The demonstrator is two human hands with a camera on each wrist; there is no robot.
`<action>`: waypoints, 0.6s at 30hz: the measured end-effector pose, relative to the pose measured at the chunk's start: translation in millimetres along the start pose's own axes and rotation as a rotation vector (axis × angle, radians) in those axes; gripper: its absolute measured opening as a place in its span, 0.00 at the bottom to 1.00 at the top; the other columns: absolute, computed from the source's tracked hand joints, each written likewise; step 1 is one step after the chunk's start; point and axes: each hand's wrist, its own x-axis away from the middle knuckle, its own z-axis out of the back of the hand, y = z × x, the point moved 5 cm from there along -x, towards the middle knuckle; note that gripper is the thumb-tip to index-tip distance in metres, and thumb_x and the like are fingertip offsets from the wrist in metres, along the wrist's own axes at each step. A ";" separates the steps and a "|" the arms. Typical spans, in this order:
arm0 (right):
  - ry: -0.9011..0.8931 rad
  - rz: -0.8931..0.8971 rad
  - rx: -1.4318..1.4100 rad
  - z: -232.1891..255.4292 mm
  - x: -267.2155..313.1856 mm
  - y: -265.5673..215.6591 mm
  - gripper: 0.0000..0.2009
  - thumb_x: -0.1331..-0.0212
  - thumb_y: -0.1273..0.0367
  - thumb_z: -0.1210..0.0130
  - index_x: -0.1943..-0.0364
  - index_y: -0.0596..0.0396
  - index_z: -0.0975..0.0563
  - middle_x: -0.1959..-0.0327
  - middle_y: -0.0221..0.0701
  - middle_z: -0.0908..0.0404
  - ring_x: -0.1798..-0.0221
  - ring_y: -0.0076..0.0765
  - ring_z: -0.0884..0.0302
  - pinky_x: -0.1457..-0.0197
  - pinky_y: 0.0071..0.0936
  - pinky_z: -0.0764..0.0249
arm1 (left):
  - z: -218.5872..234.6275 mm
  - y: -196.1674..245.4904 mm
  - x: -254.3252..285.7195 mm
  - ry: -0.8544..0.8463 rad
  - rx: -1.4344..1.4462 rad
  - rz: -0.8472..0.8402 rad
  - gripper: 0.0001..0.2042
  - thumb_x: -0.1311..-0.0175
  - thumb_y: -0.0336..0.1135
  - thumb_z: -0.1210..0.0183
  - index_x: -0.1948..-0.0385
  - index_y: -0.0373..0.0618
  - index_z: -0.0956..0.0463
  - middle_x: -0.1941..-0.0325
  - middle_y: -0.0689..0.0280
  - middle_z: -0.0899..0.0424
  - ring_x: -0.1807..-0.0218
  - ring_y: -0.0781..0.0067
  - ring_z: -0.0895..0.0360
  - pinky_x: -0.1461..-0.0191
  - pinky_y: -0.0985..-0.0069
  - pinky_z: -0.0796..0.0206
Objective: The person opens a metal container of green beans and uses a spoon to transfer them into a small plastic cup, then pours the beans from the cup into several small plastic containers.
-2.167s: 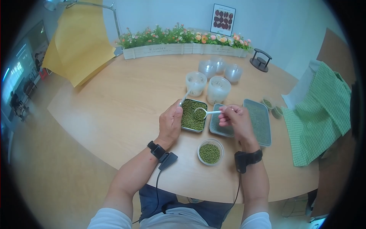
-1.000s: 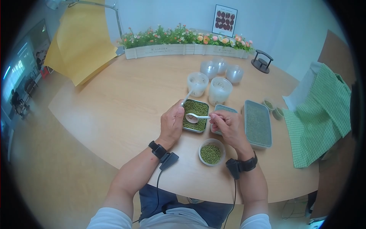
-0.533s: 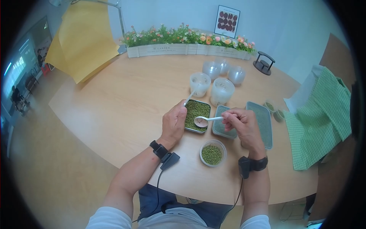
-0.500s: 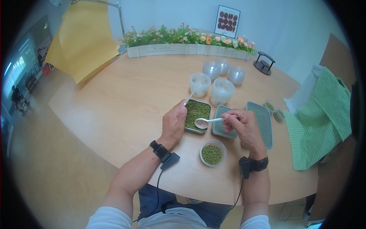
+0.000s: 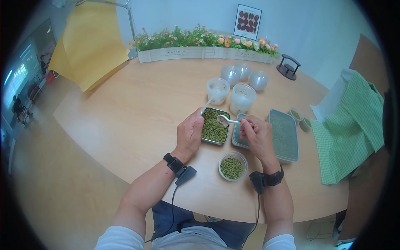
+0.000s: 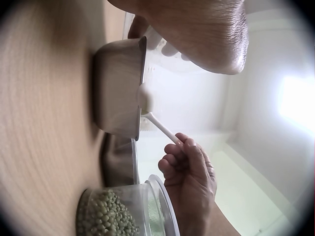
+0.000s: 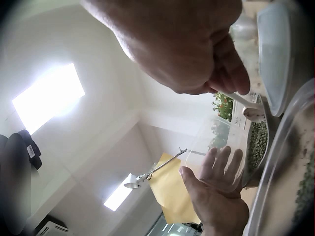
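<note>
Flower-filled white planters (image 5: 175,54) line the back of a pale wooden table (image 5: 125,100), with a framed print (image 5: 248,22) behind them and a large yellow sheet (image 5: 91,46) draped at the left. At the near side, a person in short white sleeves works with both hands over a metal tin (image 6: 118,88) filled with small green beans (image 5: 213,125). The right hand (image 5: 256,135) pinches the handle of a white spoon (image 5: 223,120), whose bowl hangs above the right part of the tin. The left hand (image 5: 189,132) is at the tin's left edge, its fingers extended behind a clear panel (image 7: 211,132) that rises beside the rim; whether the thumb clamps that panel cannot be told. Nearer the person, a clear round tub (image 5: 246,166) holds more green beans. Two rectangular boxes, a smaller one (image 5: 239,139) and a larger one (image 5: 284,135), sit side by side to the right of the tin. Beyond it stand two frosted cups (image 5: 218,91), with clear rounded containers (image 5: 258,80) farther back. Green checked cloth (image 5: 350,129) hangs over the table's right edge. Black bands circle both wrists.
</note>
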 end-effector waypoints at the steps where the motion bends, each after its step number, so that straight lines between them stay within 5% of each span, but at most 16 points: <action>1: -0.001 -0.002 -0.001 -2.7 0.1 1.2 0.11 0.29 0.69 0.46 0.59 0.64 0.16 0.74 0.30 0.17 0.76 0.20 0.20 0.70 0.19 0.20 | 0.0 0.7 -0.2 0.000 -0.003 0.001 0.29 0.21 0.58 0.60 0.43 0.41 0.23 0.60 0.50 0.17 0.60 0.53 0.19 0.53 0.66 0.28; 3: -0.072 -0.231 -0.252 -13.8 1.7 15.1 0.11 0.29 0.69 0.47 0.62 0.65 0.17 0.75 0.32 0.17 0.77 0.22 0.20 0.71 0.19 0.20 | -1.0 -1.5 0.4 0.000 -0.007 0.003 0.29 0.21 0.58 0.60 0.43 0.41 0.23 0.60 0.50 0.17 0.60 0.54 0.19 0.53 0.66 0.28; 9: -0.113 -0.486 -0.586 -19.9 -0.1 42.0 0.09 0.29 0.71 0.47 0.61 0.64 0.19 0.72 0.34 0.16 0.74 0.23 0.18 0.69 0.19 0.16 | -1.7 -5.5 0.8 0.011 0.020 -0.008 0.29 0.21 0.58 0.60 0.43 0.39 0.24 0.62 0.50 0.18 0.62 0.58 0.20 0.54 0.68 0.29; 18: -0.072 -0.575 -0.754 -12.8 -4.1 65.4 0.09 0.28 0.71 0.48 0.59 0.65 0.20 0.69 0.36 0.15 0.71 0.24 0.16 0.65 0.19 0.14 | -2.0 -3.2 0.7 0.033 0.021 -0.031 0.30 0.22 0.59 0.59 0.42 0.39 0.24 0.64 0.52 0.18 0.63 0.60 0.21 0.55 0.69 0.29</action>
